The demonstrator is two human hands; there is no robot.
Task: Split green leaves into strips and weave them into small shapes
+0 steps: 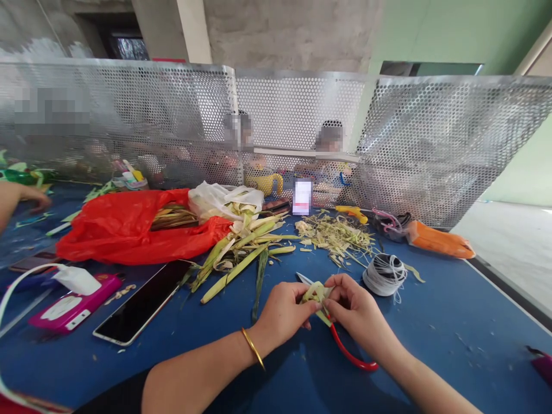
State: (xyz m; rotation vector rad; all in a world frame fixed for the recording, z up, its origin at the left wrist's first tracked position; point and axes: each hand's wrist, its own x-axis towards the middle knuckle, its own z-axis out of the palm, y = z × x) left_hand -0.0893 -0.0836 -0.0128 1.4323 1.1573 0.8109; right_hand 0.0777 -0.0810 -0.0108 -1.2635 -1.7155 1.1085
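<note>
My left hand point(290, 307) pinches a small folded piece of pale green corn husk point(317, 292) between thumb and fingers. From the other side my right hand point(351, 299) closes its fingertips on the same piece. Beneath both hands lie red-handled scissors point(351, 357), their blade tip showing at the upper left and partly hidden by the husk and fingers. To the right of my right hand stands a spool of white cord point(385, 276). Long husk strips point(237, 273) lie in a heap beyond my left hand, and shredded husk scraps point(340, 236) are spread farther back.
On the left are a red plastic bag point(121, 230), a black phone point(144, 302) and a magenta power strip point(75, 305). An orange packet point(440, 240) lies at the right. A perforated metal screen point(297, 109) borders the blue table point(452, 322). Another person's hand point(37, 201) shows far left.
</note>
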